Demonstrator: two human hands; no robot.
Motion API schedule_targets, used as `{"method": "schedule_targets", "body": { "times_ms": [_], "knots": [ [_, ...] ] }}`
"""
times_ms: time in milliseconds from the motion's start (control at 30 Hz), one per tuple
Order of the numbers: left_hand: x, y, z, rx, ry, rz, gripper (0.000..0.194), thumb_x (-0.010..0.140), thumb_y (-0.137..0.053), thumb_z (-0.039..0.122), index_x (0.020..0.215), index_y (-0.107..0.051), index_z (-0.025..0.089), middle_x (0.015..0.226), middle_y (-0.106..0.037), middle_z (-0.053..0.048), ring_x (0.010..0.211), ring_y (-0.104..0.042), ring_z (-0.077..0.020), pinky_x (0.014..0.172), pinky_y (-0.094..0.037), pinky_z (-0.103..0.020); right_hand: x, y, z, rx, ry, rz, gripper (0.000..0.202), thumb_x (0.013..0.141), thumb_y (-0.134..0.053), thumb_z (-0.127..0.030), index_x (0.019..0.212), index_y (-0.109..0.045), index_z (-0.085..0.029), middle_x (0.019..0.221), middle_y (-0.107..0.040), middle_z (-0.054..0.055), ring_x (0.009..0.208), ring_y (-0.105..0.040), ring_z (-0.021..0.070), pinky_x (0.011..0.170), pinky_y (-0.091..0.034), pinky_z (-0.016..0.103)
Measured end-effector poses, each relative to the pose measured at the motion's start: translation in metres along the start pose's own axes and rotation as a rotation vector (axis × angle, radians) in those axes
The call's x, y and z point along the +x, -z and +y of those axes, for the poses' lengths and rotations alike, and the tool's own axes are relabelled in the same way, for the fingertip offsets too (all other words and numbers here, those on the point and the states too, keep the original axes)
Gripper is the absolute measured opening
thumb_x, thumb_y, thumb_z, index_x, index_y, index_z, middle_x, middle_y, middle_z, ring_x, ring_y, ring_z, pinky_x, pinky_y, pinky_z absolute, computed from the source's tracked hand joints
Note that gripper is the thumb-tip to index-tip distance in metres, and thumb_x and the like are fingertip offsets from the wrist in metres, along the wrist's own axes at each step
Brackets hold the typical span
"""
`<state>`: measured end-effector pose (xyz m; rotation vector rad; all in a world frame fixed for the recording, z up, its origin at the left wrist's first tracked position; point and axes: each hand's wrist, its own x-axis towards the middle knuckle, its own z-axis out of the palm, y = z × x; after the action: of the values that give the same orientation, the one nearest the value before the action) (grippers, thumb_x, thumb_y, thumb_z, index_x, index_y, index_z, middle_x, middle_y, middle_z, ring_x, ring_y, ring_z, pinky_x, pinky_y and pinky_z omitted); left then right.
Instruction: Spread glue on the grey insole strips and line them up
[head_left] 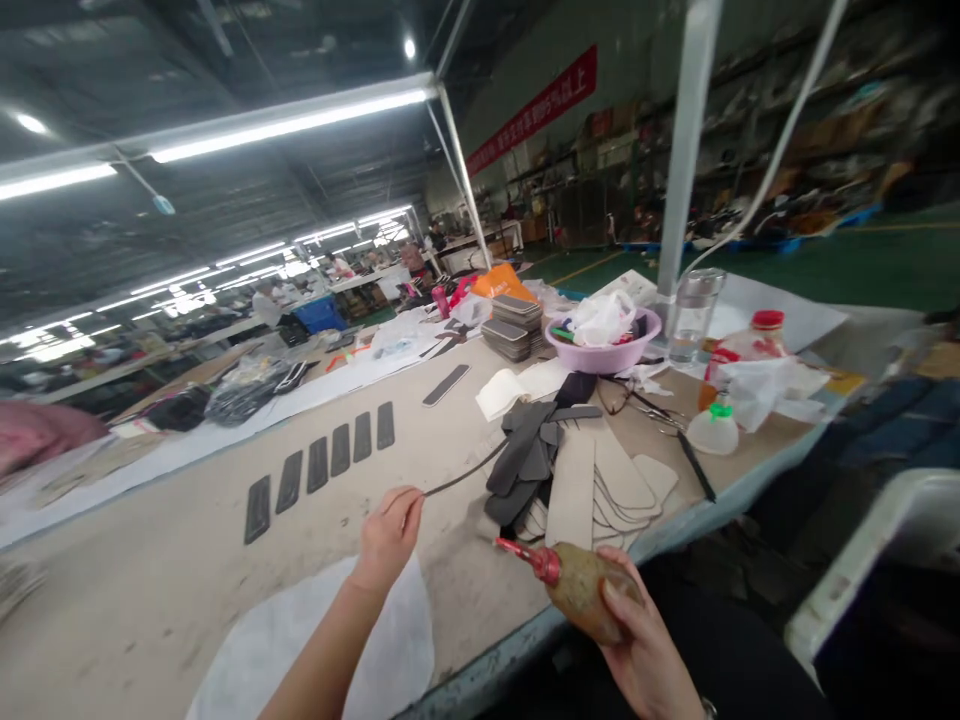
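My left hand (390,535) is closed in a pinch on the end of a thin dark strip (466,474), which runs right toward a pile of dark grey pieces (525,455). Wrapped round a brownish squeeze bottle (589,590) is my right hand (637,640); the bottle's red nozzle points left, over the table's near edge. Beige flat pieces (571,485) lie beside the dark pile. Several dark rectangular pieces (340,450) stand in a row on the table (172,580), left of the pile. A white sheet (390,640) lies under my left forearm.
At the back are stacked grey pieces (511,328), a pink basin (604,355) with bags, and a glass jar (694,315). To the right sit a red-capped bottle (766,335), a green-capped bottle (714,432) and scissors (694,465). A metal post (684,150) rises behind them.
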<state>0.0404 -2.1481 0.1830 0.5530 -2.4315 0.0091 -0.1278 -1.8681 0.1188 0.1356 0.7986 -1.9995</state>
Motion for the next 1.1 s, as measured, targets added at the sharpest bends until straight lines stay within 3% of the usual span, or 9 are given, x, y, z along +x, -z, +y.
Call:
{"method": "schedule_targets", "body": {
  "times_ms": [100,167,267,333,533,700,900,1100],
  "knots": [
    [-0.079,0.058,-0.012,0.046,0.022,-0.078,0.012,0.088,-0.054,0.018,0.095,-0.064,0.017,0.094,-0.066,-0.006,0.088,-0.063,-0.0137,0.084,-0.053,-0.023,0.000,0.001,0.006,-0.094,-0.028,0.014,0.056,0.064,-0.080,-0.032,0.110,-0.048,-0.027,0.097,-0.063,0.003,0.082,-0.063,0.0179,0.068,-0.051,0.025],
    [-0.129,0.083,-0.009,0.031,0.082,-0.176,0.014,0.088,-0.053,0.016,0.097,-0.064,0.018,0.095,-0.065,-0.006,0.089,-0.063,-0.0137,0.082,-0.054,-0.022,0.000,0.000,0.013,-0.161,-0.051,-0.003,0.056,0.064,-0.080,-0.033,0.110,-0.048,-0.028,0.098,-0.062,0.003,0.083,-0.062,0.0180,0.069,-0.051,0.025],
    [-0.186,0.100,-0.001,0.000,0.148,-0.259,0.019,0.090,-0.050,0.016,0.103,-0.063,0.020,0.099,-0.064,-0.007,0.090,-0.063,-0.0142,0.080,-0.055,-0.022,-0.001,-0.004,0.028,-0.286,-0.079,-0.057,0.055,0.065,-0.079,-0.034,0.110,-0.048,-0.028,0.104,-0.060,0.004,0.088,-0.061,0.0179,0.073,-0.052,0.026],
    [-0.208,0.101,0.004,0.001,0.172,-0.264,0.021,0.090,-0.048,0.016,0.105,-0.063,0.021,0.099,-0.064,-0.008,0.090,-0.063,-0.0151,0.079,-0.055,-0.024,-0.002,-0.006,0.041,-0.411,-0.042,-0.083,0.054,0.067,-0.078,-0.036,0.110,-0.047,-0.027,0.110,-0.057,0.004,0.094,-0.058,0.0183,0.077,-0.051,0.026],
    [-0.222,0.095,0.010,-0.069,0.247,-0.306,0.021,0.089,-0.050,0.012,0.103,-0.063,0.020,0.094,-0.064,-0.007,0.086,-0.059,-0.0156,0.077,-0.053,-0.028,-0.007,-0.025,0.078,-0.918,0.279,-0.247,0.040,0.077,-0.068,-0.038,0.109,-0.048,-0.024,0.113,-0.051,0.006,0.101,-0.055,0.0192,0.084,-0.050,0.028],
    [-0.224,0.093,0.009,-0.104,0.273,-0.286,0.020,0.089,-0.051,0.013,0.102,-0.064,0.020,0.094,-0.063,-0.007,0.085,-0.056,-0.0155,0.076,-0.051,-0.028,-0.015,-0.053,0.110,-1.238,0.663,-0.606,0.031,0.083,-0.061,-0.023,0.111,-0.048,-0.024,0.109,-0.047,0.007,0.102,-0.052,0.0190,0.087,-0.049,0.032],
    [-0.227,0.091,0.009,-0.111,0.315,-0.310,0.021,0.089,-0.049,0.015,0.104,-0.063,0.020,0.096,-0.062,-0.008,0.087,-0.055,-0.0161,0.078,-0.050,-0.030,-0.023,-0.075,0.135,-1.356,0.714,-0.922,0.034,0.086,-0.051,-0.009,0.116,-0.045,-0.023,0.108,-0.042,0.010,0.098,-0.049,0.0188,0.083,-0.051,0.035],
    [-0.223,0.093,0.011,-0.122,0.332,-0.321,0.020,0.091,-0.047,0.017,0.101,-0.064,0.019,0.093,-0.061,-0.008,0.085,-0.055,-0.0163,0.076,-0.050,-0.031,-0.023,-0.089,0.143,-1.396,0.844,-0.976,0.036,0.080,-0.048,-0.002,0.112,-0.049,-0.020,0.103,-0.043,0.009,0.090,-0.049,0.0187,0.077,-0.053,0.035]
  ]
}}
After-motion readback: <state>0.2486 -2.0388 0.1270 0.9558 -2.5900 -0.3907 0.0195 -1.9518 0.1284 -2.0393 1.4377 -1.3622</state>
